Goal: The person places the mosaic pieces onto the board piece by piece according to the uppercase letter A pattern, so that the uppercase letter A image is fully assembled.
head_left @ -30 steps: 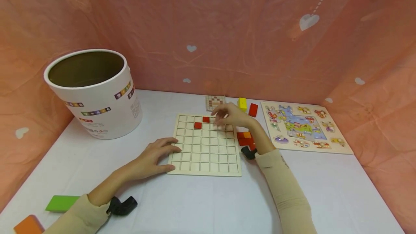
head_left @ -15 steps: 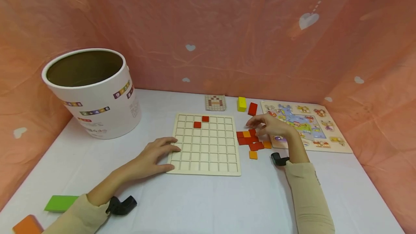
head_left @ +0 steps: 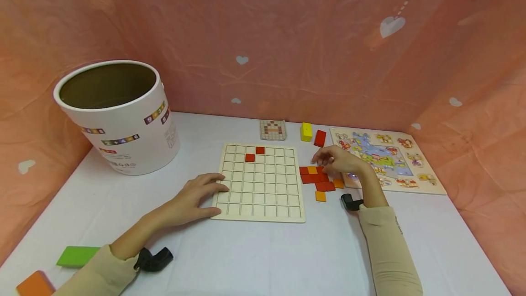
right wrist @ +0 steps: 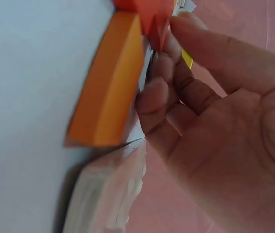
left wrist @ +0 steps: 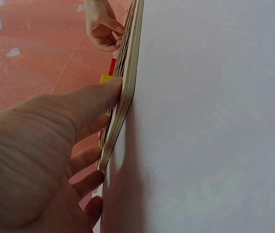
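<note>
A pale wooden grid board [head_left: 263, 186] lies flat, with one red square tile [head_left: 249, 158] in a cell and another red tile [head_left: 260, 150] diagonally above it. My left hand [head_left: 189, 200] rests at the board's left side, thumb and fingertips touching its edge with the fingers spread. Right of the board, several red tiles [head_left: 311, 178] and orange tiles [head_left: 320, 196] lie together on the cloth. Over that group, my right hand [head_left: 341, 160] has its thumb and fingers curled; in the right wrist view they pinch a tilted red tile [right wrist: 159, 35], partly hidden, beside an orange tile [right wrist: 109, 82].
Behind the board lies a small pattern card [head_left: 273, 130]. A yellow block [head_left: 306, 132] and a red block [head_left: 320, 138] stand nearby. A picture puzzle board [head_left: 423, 182] is at right, a white bucket [head_left: 135, 150] at left. Green [head_left: 78, 256] and orange [head_left: 36, 284] blocks sit front left.
My right hand has moved from over the board's upper right to the loose tiles on the right, then its fingers closed there. The left hand has stayed at the board's edge.
</note>
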### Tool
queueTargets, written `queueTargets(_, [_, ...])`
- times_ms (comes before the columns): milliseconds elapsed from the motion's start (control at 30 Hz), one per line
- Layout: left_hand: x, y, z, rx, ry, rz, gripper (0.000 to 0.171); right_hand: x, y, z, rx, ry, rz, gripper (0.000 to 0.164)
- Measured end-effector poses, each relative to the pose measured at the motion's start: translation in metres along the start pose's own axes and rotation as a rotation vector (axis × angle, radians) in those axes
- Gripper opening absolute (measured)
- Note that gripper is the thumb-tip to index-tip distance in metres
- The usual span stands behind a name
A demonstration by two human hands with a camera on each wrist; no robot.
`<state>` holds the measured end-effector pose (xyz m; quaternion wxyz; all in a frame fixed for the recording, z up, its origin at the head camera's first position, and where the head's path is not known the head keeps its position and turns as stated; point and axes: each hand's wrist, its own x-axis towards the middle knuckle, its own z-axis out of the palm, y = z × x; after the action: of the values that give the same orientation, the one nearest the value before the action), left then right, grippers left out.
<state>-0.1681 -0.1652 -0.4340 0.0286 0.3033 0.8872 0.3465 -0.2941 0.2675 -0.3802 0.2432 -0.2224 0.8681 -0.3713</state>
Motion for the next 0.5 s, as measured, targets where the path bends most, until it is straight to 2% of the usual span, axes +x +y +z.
queueTargets(100, [-0.0003,0.0003,-0.0004,-0.002,0.001,-0.003,0.042,-0.0004,-0.0007,0.0001,0.01,-0.005,0.014,0.03])
queueTargets(300, [-0.0004,0.0001,-0.0002,-0.009,0.004,-0.001,0.042,-0.0008,0.0001,0.0002,0.004,-0.032,-0.024,0.03])
queueTargets(500, [-0.0004,-0.0002,0.0001,-0.007,0.005,0.003,0.042,0.0026,-0.0048,0.0013,0.024,0.033,-0.048,0.026])
